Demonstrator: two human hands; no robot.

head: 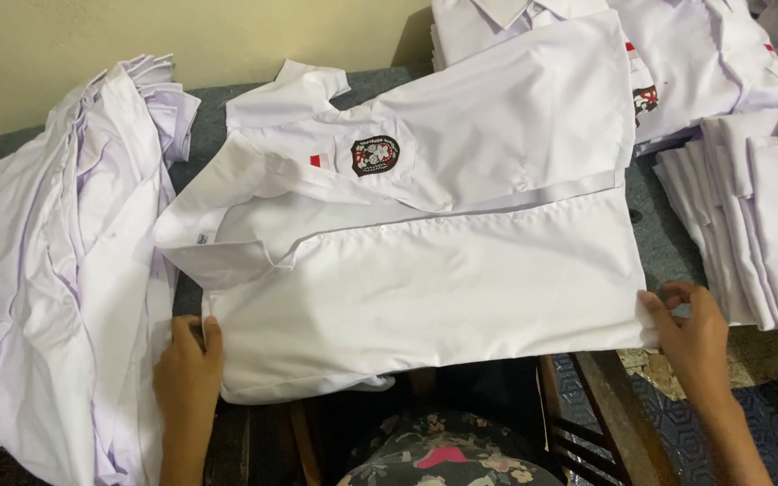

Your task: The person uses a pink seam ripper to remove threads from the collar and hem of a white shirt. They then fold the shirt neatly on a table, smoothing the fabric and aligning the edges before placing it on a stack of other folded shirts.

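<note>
Grey-covered table (650, 234) by cream wall. Nearest: left hand (188, 367) pinches white shirt (425, 270) at shoulder edge, right hand (693, 331) grips its hem corner — shirt flat, centre. Beyond: loose shirt heap (56, 270) left, folded stacks (758, 207) right.

We see soft, even indoor light, moderately bright, seemingly from above. White shirt (425, 243) near overexposed, folds faint, no hard glare. We note weak shadows under collar and along placket; darker shade under table edge (641, 225) at bottom. Focus fair at centre; we find crumpled pile (56, 270) at left softer. Slight compression smear; mild wide-angle stretch at edges.
</note>
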